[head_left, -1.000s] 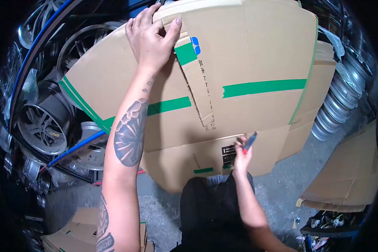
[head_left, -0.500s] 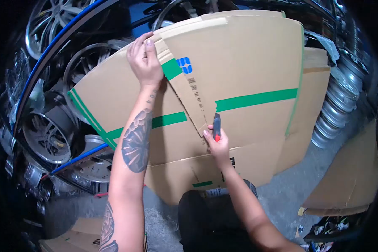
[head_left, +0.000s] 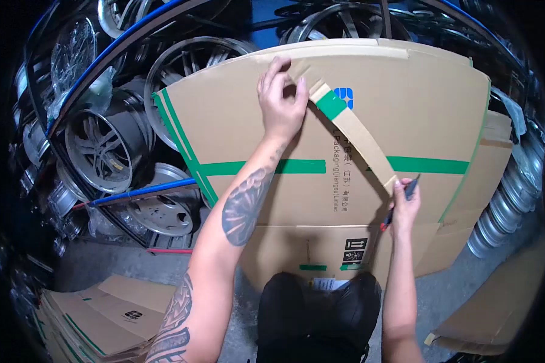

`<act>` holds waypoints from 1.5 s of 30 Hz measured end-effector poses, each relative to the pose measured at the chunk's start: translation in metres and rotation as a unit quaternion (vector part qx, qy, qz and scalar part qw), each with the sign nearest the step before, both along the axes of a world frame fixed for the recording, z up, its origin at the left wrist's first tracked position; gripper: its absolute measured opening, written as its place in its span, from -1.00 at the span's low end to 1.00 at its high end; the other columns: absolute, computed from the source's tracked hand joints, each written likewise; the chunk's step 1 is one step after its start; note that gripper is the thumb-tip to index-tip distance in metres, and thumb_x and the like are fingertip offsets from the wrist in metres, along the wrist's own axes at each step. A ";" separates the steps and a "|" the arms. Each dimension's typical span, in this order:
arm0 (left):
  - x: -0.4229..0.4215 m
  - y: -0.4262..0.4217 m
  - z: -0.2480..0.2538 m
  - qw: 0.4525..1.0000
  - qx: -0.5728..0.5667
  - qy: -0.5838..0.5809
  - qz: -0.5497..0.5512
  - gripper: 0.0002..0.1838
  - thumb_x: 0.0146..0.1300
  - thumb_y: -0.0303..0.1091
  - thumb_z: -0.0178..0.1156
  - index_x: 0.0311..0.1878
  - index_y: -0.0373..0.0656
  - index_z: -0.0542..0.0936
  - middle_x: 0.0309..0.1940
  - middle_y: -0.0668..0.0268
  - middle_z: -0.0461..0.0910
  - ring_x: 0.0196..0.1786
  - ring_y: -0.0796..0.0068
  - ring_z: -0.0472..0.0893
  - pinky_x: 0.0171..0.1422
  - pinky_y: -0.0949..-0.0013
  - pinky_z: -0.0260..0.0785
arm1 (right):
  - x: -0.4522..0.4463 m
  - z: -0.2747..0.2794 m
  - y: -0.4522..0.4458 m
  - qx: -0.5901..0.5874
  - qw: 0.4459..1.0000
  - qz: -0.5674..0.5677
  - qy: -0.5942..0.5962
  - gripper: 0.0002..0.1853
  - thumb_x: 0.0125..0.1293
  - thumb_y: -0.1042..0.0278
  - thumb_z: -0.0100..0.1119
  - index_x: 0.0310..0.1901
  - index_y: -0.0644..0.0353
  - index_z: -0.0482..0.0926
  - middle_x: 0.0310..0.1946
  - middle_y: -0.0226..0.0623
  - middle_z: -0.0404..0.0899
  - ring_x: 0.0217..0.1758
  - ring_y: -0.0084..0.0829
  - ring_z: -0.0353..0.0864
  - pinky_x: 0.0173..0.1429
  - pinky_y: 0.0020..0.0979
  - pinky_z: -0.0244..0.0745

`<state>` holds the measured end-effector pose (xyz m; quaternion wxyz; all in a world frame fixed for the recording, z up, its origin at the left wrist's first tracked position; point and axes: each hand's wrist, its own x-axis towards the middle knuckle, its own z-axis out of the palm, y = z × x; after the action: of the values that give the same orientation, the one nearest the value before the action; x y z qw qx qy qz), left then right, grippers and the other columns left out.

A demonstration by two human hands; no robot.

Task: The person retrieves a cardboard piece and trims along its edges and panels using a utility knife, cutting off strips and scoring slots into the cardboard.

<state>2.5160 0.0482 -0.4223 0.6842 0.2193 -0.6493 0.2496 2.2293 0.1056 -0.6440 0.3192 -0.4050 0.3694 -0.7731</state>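
Note:
A narrow cardboard strip (head_left: pixel 364 142) with green tape near its upper end slants across the big cardboard sheet (head_left: pixel 254 109), lifted off it. My left hand (head_left: pixel 283 103) is at the strip's upper end, fingers curled and blurred; its grip is hard to make out. Pinched at the lower end of the strip is my right hand (head_left: pixel 404 202), which also holds a dark utility knife (head_left: pixel 410 189) with a red end. The sheet leans in front of my legs and bears green tape strips, a blue logo and dark printing.
Metal wheel rims (head_left: pixel 106 151) fill a rack with blue bars (head_left: pixel 145 192) on the left. More rims (head_left: pixel 496 212) are stacked at the right. Cardboard sheets (head_left: pixel 112 308) lie at the lower left, and another piece (head_left: pixel 496 302) is at the lower right.
The strip has come away from the sheet and swung to the right at its lower end, now in my right hand. Printing formerly beneath it shows. The view has shifted.

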 end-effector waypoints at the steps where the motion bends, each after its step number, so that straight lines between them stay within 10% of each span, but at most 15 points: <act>1: 0.007 0.008 -0.010 1.000 0.015 0.001 -0.012 -0.83 0.33 -0.43 0.33 -0.26 -0.33 0.56 0.25 0.04 0.59 0.30 0.12 0.56 0.42 0.17 0.36 | -0.010 0.009 -0.002 -0.015 0.999 -0.033 0.008 -0.74 0.45 0.24 0.40 0.00 0.11 0.53 -0.31 -0.54 0.52 -0.50 -0.76 0.38 -0.50 -0.62 0.30; 10: 0.175 0.055 -0.107 0.955 0.169 0.179 0.168 -0.71 0.33 -0.31 0.43 -0.07 -0.23 0.55 0.27 0.07 0.38 0.38 0.12 0.37 0.47 0.12 0.28 | 0.074 0.100 0.008 -0.094 0.957 -0.002 0.275 -0.79 0.39 0.30 0.44 -0.18 0.21 0.60 -0.49 -0.42 0.57 -0.54 -0.68 0.52 -0.46 -0.50 0.43; 16: 0.264 0.047 -0.071 0.903 0.234 0.226 0.279 -0.34 0.35 -0.09 0.45 0.34 -0.26 0.41 0.16 0.07 0.50 0.16 0.30 0.59 0.20 0.27 0.51 | 0.162 0.190 -0.014 -0.250 0.888 -0.068 0.380 -0.82 0.34 0.39 0.38 -0.14 0.24 0.59 -0.27 0.00 0.68 -0.17 0.13 0.67 -0.13 -0.07 0.53; 20: 0.251 0.059 -0.051 0.910 0.289 0.282 0.095 -0.19 0.34 -0.02 0.45 0.47 -0.28 0.33 0.03 0.09 0.66 -0.03 0.38 0.71 0.09 0.26 0.56 | 0.179 0.219 -0.031 -0.285 0.870 -0.130 0.380 -0.78 0.32 0.39 0.38 -0.08 0.23 0.59 -0.17 0.01 0.67 -0.08 0.11 0.68 -0.08 -0.03 0.54; 25: 0.261 0.054 -0.035 0.907 0.304 0.281 0.077 -0.26 0.43 0.23 0.27 0.38 -0.22 0.50 0.24 0.10 0.63 0.28 0.32 0.59 0.39 0.21 0.40 | 0.164 0.223 -0.035 -0.303 0.856 -0.160 0.387 -0.75 0.28 0.38 0.39 -0.05 0.19 0.60 -0.18 -0.01 0.65 -0.06 0.13 0.67 -0.03 0.02 0.55; 31: 0.268 0.075 -0.012 0.852 0.397 0.239 -0.242 -0.26 0.38 0.26 0.32 0.29 -0.23 0.57 0.20 0.25 0.67 0.23 0.39 0.62 0.36 0.25 0.42 | 0.135 0.231 -0.034 -0.320 0.844 -0.164 0.398 -0.73 0.33 0.26 0.38 0.03 0.05 0.65 -0.09 -0.05 0.62 -0.04 0.11 0.67 0.03 -0.01 0.60; 41: 0.243 0.066 -0.018 0.896 0.297 0.280 -0.174 -0.41 0.50 0.03 0.28 0.35 -0.24 0.53 0.25 0.24 0.63 0.25 0.38 0.60 0.37 0.24 0.44 | -0.020 0.203 -0.031 -0.249 0.751 -0.373 0.484 -0.52 0.43 0.05 0.33 0.36 -0.39 0.55 0.56 -0.17 0.27 0.29 0.00 0.65 0.17 -0.06 0.69; 45: 0.233 0.070 -0.027 0.882 0.350 0.271 -0.163 -0.34 0.48 0.06 0.30 0.41 -0.25 0.45 0.34 0.22 0.56 0.39 0.32 0.50 0.50 0.22 0.29 | -0.020 0.224 -0.003 -0.187 0.806 -0.246 0.505 -0.42 0.35 0.30 0.31 0.41 0.01 0.48 0.52 0.04 0.32 0.50 -0.04 0.41 0.51 -0.13 0.37</act>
<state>2.7488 0.1178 -0.4490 0.7431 0.3946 -0.5102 -0.1785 2.2089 0.1028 -0.4199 -0.1950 -0.6857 0.4143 -0.5657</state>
